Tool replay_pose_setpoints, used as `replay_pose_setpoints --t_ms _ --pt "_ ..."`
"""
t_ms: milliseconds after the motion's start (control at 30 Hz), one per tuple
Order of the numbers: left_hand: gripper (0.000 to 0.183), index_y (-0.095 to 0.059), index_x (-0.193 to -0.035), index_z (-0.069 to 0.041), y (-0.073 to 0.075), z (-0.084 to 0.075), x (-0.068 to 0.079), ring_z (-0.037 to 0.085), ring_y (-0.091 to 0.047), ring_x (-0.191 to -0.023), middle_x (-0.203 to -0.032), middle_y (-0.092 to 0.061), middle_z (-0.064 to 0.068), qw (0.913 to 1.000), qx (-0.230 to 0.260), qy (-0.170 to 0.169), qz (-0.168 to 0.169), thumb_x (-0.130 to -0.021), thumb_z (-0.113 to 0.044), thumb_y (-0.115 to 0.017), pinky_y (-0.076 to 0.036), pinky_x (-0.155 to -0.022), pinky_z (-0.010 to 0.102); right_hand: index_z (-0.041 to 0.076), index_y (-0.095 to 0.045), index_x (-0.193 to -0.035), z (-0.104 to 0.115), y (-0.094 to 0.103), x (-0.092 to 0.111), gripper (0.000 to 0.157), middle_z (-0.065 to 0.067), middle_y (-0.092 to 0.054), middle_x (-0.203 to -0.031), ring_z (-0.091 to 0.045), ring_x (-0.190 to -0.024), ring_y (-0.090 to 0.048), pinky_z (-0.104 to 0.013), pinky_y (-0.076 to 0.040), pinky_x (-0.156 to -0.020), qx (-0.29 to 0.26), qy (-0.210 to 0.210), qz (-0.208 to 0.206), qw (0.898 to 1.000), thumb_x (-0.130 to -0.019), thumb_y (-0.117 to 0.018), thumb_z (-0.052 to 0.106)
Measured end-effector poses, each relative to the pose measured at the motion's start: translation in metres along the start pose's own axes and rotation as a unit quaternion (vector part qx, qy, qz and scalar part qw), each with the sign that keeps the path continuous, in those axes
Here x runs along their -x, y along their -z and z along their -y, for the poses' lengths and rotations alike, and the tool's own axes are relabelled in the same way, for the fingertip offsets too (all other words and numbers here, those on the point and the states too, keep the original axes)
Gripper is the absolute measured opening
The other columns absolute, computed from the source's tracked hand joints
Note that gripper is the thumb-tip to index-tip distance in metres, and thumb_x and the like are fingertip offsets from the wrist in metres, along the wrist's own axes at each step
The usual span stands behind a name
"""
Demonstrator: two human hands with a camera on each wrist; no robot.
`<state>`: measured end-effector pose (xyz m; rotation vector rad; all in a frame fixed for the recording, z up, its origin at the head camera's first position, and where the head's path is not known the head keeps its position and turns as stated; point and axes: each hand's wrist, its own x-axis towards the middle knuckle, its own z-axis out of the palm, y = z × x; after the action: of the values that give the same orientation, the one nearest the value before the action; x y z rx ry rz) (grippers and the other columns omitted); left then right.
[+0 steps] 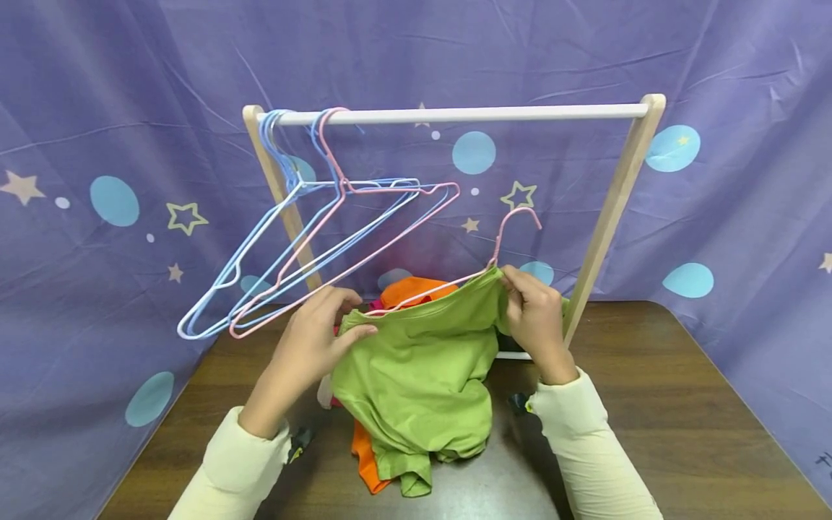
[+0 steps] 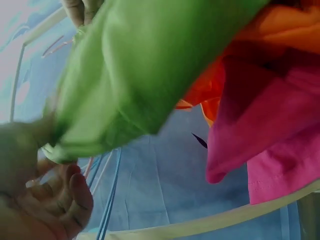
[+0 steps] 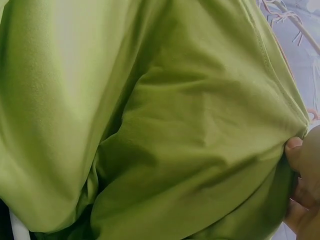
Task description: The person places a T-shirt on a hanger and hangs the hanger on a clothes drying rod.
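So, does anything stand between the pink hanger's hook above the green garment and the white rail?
Nothing visible does. In the head view, only the patterned curtain shows between the hook and the white rail above. The blue, white and pink hangers hang to the left; the right hand grips the green garment below the hook.

Purple star-print curtain [image 1: 416,58], blue ovals [image 1: 114,201], brown wood-grain table [image 1: 656,404]
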<state>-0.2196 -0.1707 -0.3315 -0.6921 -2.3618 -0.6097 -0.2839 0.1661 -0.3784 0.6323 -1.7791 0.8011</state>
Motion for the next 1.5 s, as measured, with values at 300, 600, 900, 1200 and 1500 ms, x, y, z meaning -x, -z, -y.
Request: replay_pose_setpoints --t_ms 300,600,900,1200,1500 --pt "0.015 -0.077 -0.090 -0.004 0.007 -0.004 0.017 0.010 -0.059 -0.063 -0.079 -0.073 0.002 0.9961 0.027 0.033 -0.077 -0.078 -0.004 -0.087 -0.049 -0.057 0.027 -0.006 -0.077 -0.104 0.000 0.002 0.000 0.021 -0.019 -0.076 -0.094 -0.036 -0.080 -0.074 -0.048 -0.060 -0.074 -0.006 -0.010 -0.004 1.000 -0.087 -0.066 -0.014" --pt "0.011 -0.077 -0.092 0.001 -0.010 -0.010 0.015 0.030 -0.071 -0.077 -0.086 -0.075 0.012 0.9952 -0.038 -0.028 -0.086 -0.082 -0.002 -0.082 -0.058 -0.072 0.047 -0.006 -0.076 -0.106 0.004 0.001 0.002 0.030 -0.019 -0.076 -0.093 -0.035 -0.082 -0.074 -0.048 -0.060 -0.072 0.015 0.009 0.016 1.000 -0.086 -0.057 -0.018" --pt "0.009 -0.076 -0.092 -0.001 -0.024 -0.022 0.004 0.028 -0.067 -0.076 -0.086 -0.074 0.011 0.9912 -0.099 -0.051 -0.072 -0.084 -0.003 -0.080 -0.058 -0.069 0.042 -0.005 -0.077 -0.103 0.013 -0.003 0.003 0.028 -0.018 -0.076 -0.094 -0.036 -0.082 -0.075 -0.049 -0.060 -0.070 0.031 -0.005 -0.006 0.999 -0.085 -0.058 -0.017" --pt "0.011 -0.075 -0.088 0.000 -0.040 -0.029 -0.004 0.029 -0.066 -0.072 -0.083 -0.073 0.010 0.9840 -0.140 -0.074 -0.082 -0.081 -0.004 -0.082 -0.054 -0.066 0.040 -0.001 -0.077 -0.104 0.024 -0.007 0.004 0.028 -0.015 -0.077 -0.098 -0.034 -0.085 -0.075 -0.049 -0.060 -0.071 0.055 -0.028 -0.006 0.998 -0.088 -0.056 -0.012" --pt "0.009 -0.073 -0.084 0.001 -0.053 -0.033 -0.012 0.028 -0.067 -0.069 -0.082 -0.073 0.012 0.9809 -0.122 -0.054 -0.142 -0.085 -0.005 -0.080 -0.055 -0.063 0.038 0.000 -0.076 -0.104 0.032 -0.012 0.002 0.027 -0.014 -0.077 -0.098 -0.033 -0.087 -0.075 -0.049 -0.060 -0.074 0.054 -0.028 -0.007 0.998 -0.087 -0.059 -0.011"
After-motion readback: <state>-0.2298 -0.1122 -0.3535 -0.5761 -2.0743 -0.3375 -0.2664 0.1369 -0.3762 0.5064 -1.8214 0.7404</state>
